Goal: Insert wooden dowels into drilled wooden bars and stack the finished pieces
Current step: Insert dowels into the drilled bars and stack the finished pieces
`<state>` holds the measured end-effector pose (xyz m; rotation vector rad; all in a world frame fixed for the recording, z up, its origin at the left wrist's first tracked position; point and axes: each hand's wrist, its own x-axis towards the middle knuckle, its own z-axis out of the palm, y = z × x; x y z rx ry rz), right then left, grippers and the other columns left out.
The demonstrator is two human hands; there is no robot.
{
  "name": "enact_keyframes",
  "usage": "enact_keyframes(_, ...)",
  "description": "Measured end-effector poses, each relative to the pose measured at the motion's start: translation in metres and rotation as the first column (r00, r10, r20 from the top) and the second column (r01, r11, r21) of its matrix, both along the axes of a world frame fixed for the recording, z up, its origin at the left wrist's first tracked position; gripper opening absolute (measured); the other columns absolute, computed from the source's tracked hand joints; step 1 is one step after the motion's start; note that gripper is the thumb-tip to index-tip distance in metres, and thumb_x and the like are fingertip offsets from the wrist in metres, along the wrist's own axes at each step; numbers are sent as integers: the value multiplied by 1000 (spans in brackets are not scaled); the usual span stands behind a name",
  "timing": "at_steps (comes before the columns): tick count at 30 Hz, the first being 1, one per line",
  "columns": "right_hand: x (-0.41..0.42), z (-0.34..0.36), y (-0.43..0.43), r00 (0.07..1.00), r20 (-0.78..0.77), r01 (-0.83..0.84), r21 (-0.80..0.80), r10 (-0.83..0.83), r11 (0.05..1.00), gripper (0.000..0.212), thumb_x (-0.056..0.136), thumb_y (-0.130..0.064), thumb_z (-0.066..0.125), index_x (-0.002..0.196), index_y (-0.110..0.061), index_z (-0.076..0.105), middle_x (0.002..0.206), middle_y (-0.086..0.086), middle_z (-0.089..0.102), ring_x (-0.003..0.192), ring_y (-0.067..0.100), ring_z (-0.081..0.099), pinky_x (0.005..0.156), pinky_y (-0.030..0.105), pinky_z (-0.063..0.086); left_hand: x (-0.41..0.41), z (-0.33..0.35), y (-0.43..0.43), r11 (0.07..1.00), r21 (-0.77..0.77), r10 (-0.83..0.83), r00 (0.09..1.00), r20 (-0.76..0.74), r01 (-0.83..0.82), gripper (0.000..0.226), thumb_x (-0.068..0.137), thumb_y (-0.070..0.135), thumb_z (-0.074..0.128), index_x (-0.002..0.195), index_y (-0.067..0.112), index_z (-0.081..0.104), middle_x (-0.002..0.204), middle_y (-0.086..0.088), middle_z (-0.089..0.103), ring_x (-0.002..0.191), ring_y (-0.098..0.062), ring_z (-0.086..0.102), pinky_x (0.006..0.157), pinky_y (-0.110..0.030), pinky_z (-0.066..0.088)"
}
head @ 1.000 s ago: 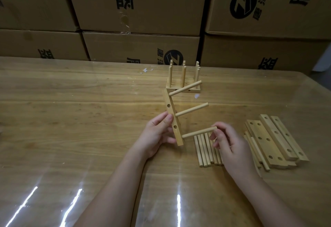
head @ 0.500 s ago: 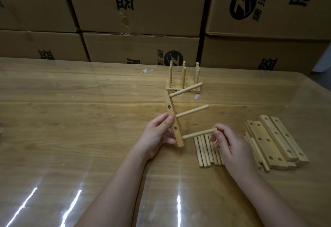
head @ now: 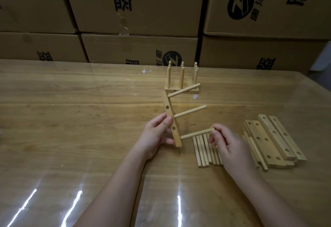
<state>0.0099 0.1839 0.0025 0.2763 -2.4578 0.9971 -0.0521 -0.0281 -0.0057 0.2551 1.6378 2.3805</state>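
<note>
The left hand (head: 157,135) grips the bar (head: 170,112) upright, steadying it so its holes face right. The right hand (head: 231,147) pinches the lowest dowel (head: 197,133) by its free end, seemingly to seat it. Loose dowels (head: 201,152) lie beneath that hand within easy reach, spare bars (head: 274,140) just right, the finished stack (head: 181,87) beyond both hands.

My left hand (head: 155,137) held the bar (head: 169,113) above the middle of the table (head: 71,119), its three dowels (head: 189,112) pointing right. My right hand (head: 227,146) pinched the nearest dowel (head: 195,133) at its tip. Loose dowels (head: 202,153) lay under that hand, spare bars (head: 272,140) stacked further toward the right edge. Finished pieces (head: 180,88) stood behind the bar near the far edge, boxes (head: 136,4) beyond.
</note>
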Motion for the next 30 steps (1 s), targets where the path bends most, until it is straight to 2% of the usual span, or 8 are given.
enact_keyframes(3, 2, 0, -7, 1000, 21, -17, -118, 19, 993, 23, 93, -27, 44, 114, -28, 52, 77, -11, 63, 71, 0, 60, 60, 19, 48, 1, 1, 0, 1000, 28, 3, 1000, 2, -3, 25, 78, 26, 64, 99, 11, 68, 81, -7, 72, 62, -14, 67, 47, -26, 56)
enact_keyframes(7, 5, -2, -14, 992, 108, -35, -266, 66, 963, 54, 82, -53, 39, 131, -31, 35, 88, -11, 64, 72, 1, 62, 64, 24, 53, 1, -1, -1, 998, 59, -7, 1000, 9, 6, 17, 78, 27, 66, 88, 14, 72, 80, -8, 72, 65, -15, 70, 53, -28, 58)
enact_keyframes(10, 5, -2, -17, 979, 167, -69, -279, 119, 958, 66, 78, -58, 43, 135, -24, 38, 97, -10, 64, 77, 7, 63, 68, 34, 55, 0, -2, -1, 995, 99, 4, 1000, 14, -6, 22, 74, 28, 73, 91, 14, 69, 85, -12, 73, 71, -19, 72, 57, -29, 58)
enact_keyframes(15, 4, -4, -21, 982, 148, -81, -214, 114, 973, 43, 81, -44, 59, 122, -32, 50, 91, -17, 61, 77, -1, 59, 65, 18, 50, 1, -3, 1, 998, 69, -10, 1000, -10, 10, 56, 65, 33, 81, 107, 6, 54, 98, -14, 73, 90, -28, 72, 65, -28, 58)
enact_keyframes(19, 1, -6, -20, 990, 122, -44, -165, 65, 985, 27, 84, -25, 65, 110, -24, 59, 78, -13, 60, 74, -2, 57, 59, 13, 46, 2, -3, 4, 1000, 20, -3, 1000, -3, 3, 56, 62, 30, 83, 104, 3, 55, 90, -13, 74, 86, -27, 72, 65, -26, 57)
enact_keyframes(23, -2, -4, -13, 992, 129, 16, -162, 5, 987, 23, 86, -26, 62, 108, -28, 58, 86, -17, 61, 76, -4, 57, 61, 10, 45, 0, -2, 1, 997, 42, 64, 998, 17, -65, 57, 64, 29, 83, 106, 0, 58, 99, -17, 72, 89, -31, 71, 62, -29, 57)
enact_keyframes(25, -4, -3, -7, 992, 125, 50, -134, -33, 990, 25, 88, -28, 60, 112, -27, 58, 91, -17, 59, 81, -5, 55, 63, 8, 43, -2, -3, -2, 992, 65, 105, 994, 5, -105, 41, 68, 27, 80, 98, 5, 63, 94, -12, 73, 87, -28, 72, 61, -29, 57)
enact_keyframes(30, -7, 0, 1, 995, 71, 63, 77, -68, 995, 31, 91, -24, 54, 121, -15, 57, 103, -13, 55, 100, 4, 49, 78, 13, 35, 1, 2, -6, 991, 1, 135, 991, -8, -135, 34, 71, 23, 72, 100, 6, 64, 89, -7, 72, 84, -23, 71, 62, -27, 56)
